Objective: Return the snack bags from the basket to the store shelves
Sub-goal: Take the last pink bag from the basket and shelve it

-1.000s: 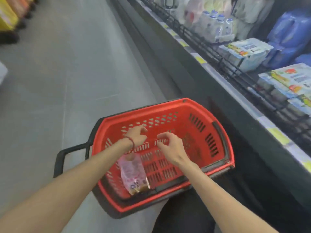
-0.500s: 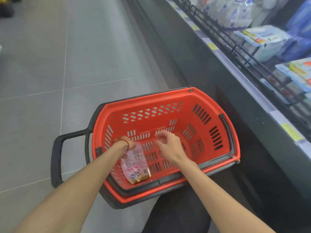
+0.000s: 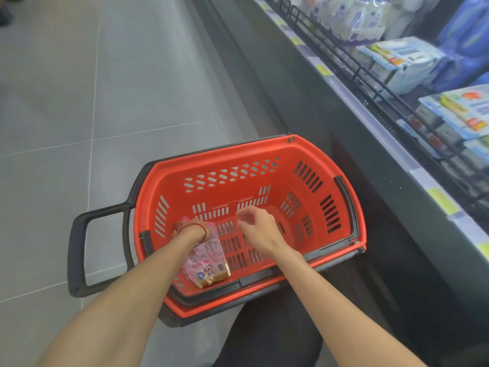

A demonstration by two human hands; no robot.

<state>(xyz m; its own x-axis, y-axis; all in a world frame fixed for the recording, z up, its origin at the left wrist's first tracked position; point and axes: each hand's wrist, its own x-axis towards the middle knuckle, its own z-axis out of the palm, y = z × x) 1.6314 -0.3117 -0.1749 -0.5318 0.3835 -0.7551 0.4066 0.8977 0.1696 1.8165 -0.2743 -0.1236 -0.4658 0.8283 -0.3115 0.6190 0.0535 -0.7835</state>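
In a grey-tiled aisle (image 3: 105,102) beside stocked shelves (image 3: 397,83), a red basket (image 3: 264,152) holds one pink snack bag (image 3: 209,263).
The left hand (image 3: 189,229) has its grip on the bag's top; the right hand (image 3: 258,229) has a loose, empty grip.

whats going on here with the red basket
A person reaches both hands into a red basket beside a stocked store shelf. Their left grip holds the top of a pink snack bag inside the basket, close to its nearer wall. The right grip hovers over the basket floor with fingers loosely curled, holding nothing. No other bag shows in the basket.
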